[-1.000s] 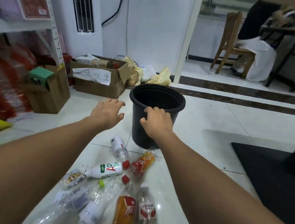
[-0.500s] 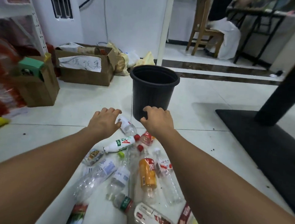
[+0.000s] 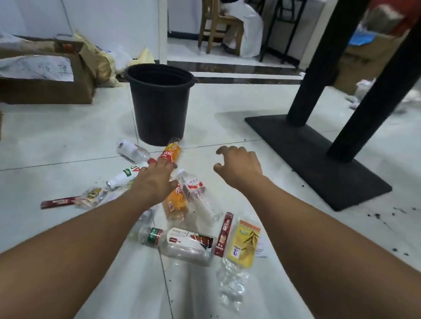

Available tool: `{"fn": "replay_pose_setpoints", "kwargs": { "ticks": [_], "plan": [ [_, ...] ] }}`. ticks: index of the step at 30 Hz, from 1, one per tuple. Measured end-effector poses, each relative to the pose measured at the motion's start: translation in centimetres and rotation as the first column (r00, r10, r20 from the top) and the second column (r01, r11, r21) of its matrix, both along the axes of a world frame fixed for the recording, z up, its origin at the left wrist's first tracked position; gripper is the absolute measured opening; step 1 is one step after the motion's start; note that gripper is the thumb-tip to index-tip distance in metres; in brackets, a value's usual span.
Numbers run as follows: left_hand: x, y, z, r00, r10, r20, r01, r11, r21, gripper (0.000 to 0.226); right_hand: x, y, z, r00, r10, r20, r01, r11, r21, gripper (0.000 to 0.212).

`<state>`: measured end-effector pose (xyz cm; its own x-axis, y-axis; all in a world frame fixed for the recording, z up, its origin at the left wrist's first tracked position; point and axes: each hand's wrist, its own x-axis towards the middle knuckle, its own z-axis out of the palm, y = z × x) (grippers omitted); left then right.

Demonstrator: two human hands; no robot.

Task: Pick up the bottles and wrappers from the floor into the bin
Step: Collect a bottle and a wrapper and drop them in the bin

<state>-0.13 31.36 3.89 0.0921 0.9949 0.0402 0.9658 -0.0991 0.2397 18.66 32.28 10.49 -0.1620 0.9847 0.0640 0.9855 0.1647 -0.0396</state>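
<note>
Reaching toward the litter, the left hand (image 3: 156,184) lies palm-down over the pile in front of the bin (image 3: 158,105), fingers spread and empty, its fingertips touching or just short of the orange-labelled bottle (image 3: 171,152) whose far end rests against the foot of the bin; which of the two cannot be told. The right hand (image 3: 237,167) hovers to the right of the bin's base, fingers curled apart, holding nothing. The bin stands upright and no litter shows through its mouth. Clear bottles, a white bottle (image 3: 125,176) and a second orange bottle (image 3: 174,203) lie nearer the person than the bin; the red sachet (image 3: 223,236) and yellow wrapper (image 3: 244,243) lie nearer again. Judgement: collection has not begun. Recommended practice: close on the orange-labelled bottle around its body, lift clear before moving so neighbours do not roll, and drop it over the rim without tipping the bin. Crushed clear bottles will likely be slippery and springy.
</note>
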Motion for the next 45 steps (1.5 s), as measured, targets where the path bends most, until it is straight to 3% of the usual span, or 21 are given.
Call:
{"fn": "replay_pose_setpoints", "kwargs": {
  "ticks": [10, 20, 28, 34, 45],
  "plan": [
    [4.7, -4.0, -6.0, 0.991, -0.118, -0.070, 0.101, 0.972, -0.211, 0.056, 3.3, -1.3, -5.4, 0.997, -0.082, -0.011, 0.081, 0.994, -0.077, 0.045],
    [6.7, -5.3, -10.2, 0.948, -0.256, -0.189, 0.172, 0.913, -0.370, 0.098, 4.6, -1.8, -9.2, 1.000, 0.024, -0.004, -0.024, 0.995, -0.093, 0.043],
    [8.1, -5.8, -12.8, 0.897, -0.231, -0.376, 0.068, 0.914, -0.399, 0.082, 7.2, -2.6, -11.4, 0.999, -0.049, 0.003, 0.048, 0.982, -0.184, 0.039],
    [7.8, -6.2, -11.8, 0.903, -0.226, -0.365, 0.117, 0.948, -0.296, 0.069, 8.0, -3.6, -13.8, 0.994, -0.101, 0.048, 0.111, 0.943, -0.313, 0.038],
    [4.1, -2.2, -6.4, 0.850, -0.181, -0.494, 0.131, 0.982, -0.134, 0.086, 7.6, -3.4, -16.1, 0.977, -0.212, 0.028, 0.206, 0.898, -0.389, 0.040]
  ]
}}
